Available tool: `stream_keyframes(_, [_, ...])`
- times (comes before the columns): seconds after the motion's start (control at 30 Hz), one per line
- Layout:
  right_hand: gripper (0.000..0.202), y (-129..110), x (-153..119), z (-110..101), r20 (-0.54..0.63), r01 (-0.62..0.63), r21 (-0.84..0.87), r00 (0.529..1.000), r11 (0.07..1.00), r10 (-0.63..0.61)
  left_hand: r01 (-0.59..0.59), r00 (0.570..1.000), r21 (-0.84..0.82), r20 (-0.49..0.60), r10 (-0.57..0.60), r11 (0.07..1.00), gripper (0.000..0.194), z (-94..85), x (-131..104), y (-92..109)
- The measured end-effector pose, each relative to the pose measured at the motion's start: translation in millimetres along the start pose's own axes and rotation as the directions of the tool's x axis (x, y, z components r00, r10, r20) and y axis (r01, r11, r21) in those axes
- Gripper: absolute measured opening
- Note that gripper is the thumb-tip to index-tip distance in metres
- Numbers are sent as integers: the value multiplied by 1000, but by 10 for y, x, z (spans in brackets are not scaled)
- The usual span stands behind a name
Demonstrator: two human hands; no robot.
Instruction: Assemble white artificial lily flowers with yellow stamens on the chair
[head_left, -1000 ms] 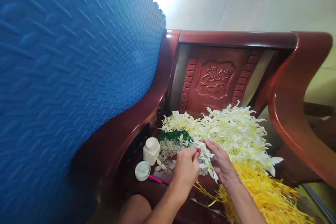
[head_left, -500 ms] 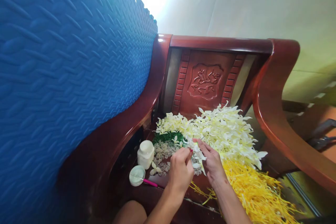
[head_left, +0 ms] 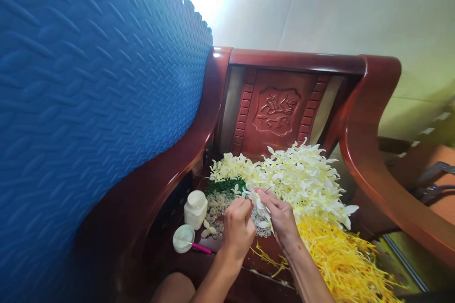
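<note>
My right hand point(head_left: 284, 222) pinches a white artificial flower point(head_left: 261, 204) above the wooden seat; a thin wire-like piece sticks up past its fingertips. Close beside it, my left hand point(head_left: 239, 225) is closed with its fingertips at the flower's edge; what lies in them is hidden. Behind both hands spreads a large pile of white and pale yellow flowers point(head_left: 302, 170). Under and behind the hands lie many small clear rings point(head_left: 217, 204) and a heap of small green pieces point(head_left: 225, 186). Yellow thin stems point(head_left: 341, 260) are heaped to the right.
On the left of the seat stand a white open jar point(head_left: 195, 210) and a shallow white lid point(head_left: 183, 239) with a pink-handled tool point(head_left: 201, 248) resting across it. The carved wooden chair point(head_left: 277, 109) has curved arms on both sides. A blue textured mat point(head_left: 99, 80) rises at left.
Both hands have shifted slightly left within the picture, and the left hand's fingertips are now closer to the flower. The whole view has moved a little.
</note>
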State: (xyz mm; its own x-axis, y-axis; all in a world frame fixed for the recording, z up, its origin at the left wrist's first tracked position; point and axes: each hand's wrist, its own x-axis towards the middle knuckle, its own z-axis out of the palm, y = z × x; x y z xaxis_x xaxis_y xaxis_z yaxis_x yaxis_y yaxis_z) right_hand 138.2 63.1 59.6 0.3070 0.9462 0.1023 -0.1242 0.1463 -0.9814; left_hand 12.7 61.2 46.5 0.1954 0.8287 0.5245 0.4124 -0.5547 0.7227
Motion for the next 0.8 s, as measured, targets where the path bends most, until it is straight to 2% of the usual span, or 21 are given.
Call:
stream_keyframes(0.17, [30,5,-14,-14,-7,14,-74,1000,997,-14,1,1000,20,-24,-1,1000,26,1,-9,9])
stream_keyframes(0.3, [41,79,-9,-82,-54,-36,-115,998,993,30,-33,999,36,36,32,999,26,-13,48,10])
stream_keyframes(0.4, [51,108,-20,-125,-154,-65,-257,988,964,26,-27,998,11,62,26,1000,25,-1,94,-8])
stream_keyframes(0.53, [57,62,-97,-117,-249,-78,-433,968,898,-36,13,1000,-52,28,-11,999,22,36,104,-36])
stream_keyframes(0.67, [58,-6,-187,-55,-171,0,-462,981,887,-89,98,995,-21,7,-98,995,10,40,86,-36])
stream_keyframes(0.8, [56,-22,-245,7,-142,36,-478,983,878,-117,100,994,15,-34,-100,995,9,29,86,-27])
